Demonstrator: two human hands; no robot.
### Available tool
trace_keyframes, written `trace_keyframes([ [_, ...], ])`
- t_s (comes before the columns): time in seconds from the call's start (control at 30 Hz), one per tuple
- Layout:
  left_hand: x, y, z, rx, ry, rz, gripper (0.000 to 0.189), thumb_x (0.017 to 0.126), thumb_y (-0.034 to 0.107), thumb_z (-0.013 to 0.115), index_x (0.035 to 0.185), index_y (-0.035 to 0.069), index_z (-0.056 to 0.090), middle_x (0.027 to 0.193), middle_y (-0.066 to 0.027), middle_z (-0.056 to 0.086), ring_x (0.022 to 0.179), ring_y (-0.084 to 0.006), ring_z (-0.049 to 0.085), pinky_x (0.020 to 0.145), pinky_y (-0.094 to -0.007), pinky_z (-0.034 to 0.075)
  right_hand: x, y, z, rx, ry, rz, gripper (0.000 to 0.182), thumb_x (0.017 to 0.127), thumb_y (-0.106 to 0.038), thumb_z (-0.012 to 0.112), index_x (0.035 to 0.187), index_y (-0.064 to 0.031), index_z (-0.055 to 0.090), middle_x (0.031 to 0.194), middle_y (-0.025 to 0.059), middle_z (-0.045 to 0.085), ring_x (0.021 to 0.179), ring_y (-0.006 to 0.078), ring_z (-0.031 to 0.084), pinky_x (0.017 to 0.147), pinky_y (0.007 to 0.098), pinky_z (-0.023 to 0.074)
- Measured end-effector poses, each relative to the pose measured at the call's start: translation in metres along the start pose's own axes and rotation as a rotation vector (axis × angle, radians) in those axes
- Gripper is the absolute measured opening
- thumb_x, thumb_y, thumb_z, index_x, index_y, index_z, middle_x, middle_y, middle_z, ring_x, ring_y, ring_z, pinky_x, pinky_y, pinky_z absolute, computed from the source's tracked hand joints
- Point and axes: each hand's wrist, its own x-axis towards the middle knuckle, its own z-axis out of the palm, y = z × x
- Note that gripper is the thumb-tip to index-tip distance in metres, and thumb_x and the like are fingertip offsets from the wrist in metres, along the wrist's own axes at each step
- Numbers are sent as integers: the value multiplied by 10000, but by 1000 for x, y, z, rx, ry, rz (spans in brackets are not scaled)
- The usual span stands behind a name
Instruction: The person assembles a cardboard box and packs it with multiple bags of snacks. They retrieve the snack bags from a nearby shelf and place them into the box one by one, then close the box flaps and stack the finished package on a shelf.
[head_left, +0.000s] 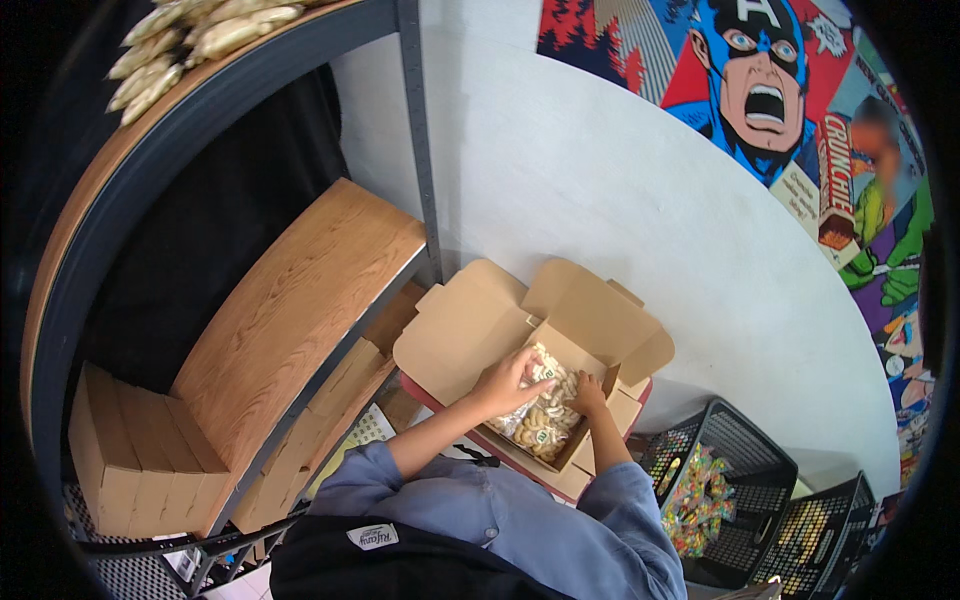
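An open cardboard mailer box stands before me with its lid and flap folded up. Inside lie clear plastic packets of pale, curled snacks, some bearing a small label. My left hand, thumb and fingers spread around it, holds one clear packet above the others. Down at the box's right inner wall, my right hand touches the packets; its fingertips are partly hidden, so its grip is unclear.
The box rests on a red-edged surface. To my left are a wooden shelf and several brown boxes. Snack bags lie on the upper shelf. At right stand black plastic crates, one with colourful candy bags.
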Motion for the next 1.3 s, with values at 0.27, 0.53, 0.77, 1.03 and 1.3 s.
trace_keyframes([
  [0.27,-80,149,-151,-732,-94,1304,450,726,534,555,713,93,468,716,-25,422,633,-167,388,546,-280,326,23,-59,-74,3,411,-289,1123,453,-319,792,1314,-56,119,1311,254,160,1202,423,182,971,472,237],
  [0.53,-162,185,-196,-747,-247,1466,142,777,132,547,637,137,523,799,2,495,683,-148,422,479,-251,301,-84,-289,-291,213,1064,-1091,604,626,-34,629,1184,-51,398,1243,200,315,1137,358,337,923,408,319],
  [0.77,-198,183,-225,-583,-151,1576,46,770,131,563,725,137,555,784,5,494,689,-155,439,466,-250,294,-161,-418,-392,-26,1565,-1571,514,608,-98,660,1095,-114,497,1083,119,488,930,305,495,781,369,408],
  [1.03,-224,146,-241,-508,208,1560,311,789,366,564,698,70,530,793,-50,432,725,-175,400,550,-264,320,-199,-535,-434,-216,1578,-1585,578,545,-215,676,1055,-44,464,1036,161,450,988,320,442,827,389,365],
  [1.3,-248,111,-250,-521,474,1405,376,746,457,582,689,94,502,827,-42,409,698,-158,364,546,-274,288,-201,-599,-442,-454,1285,-1128,534,535,-344,708,975,-94,538,903,111,545,897,277,535,749,394,432],
])
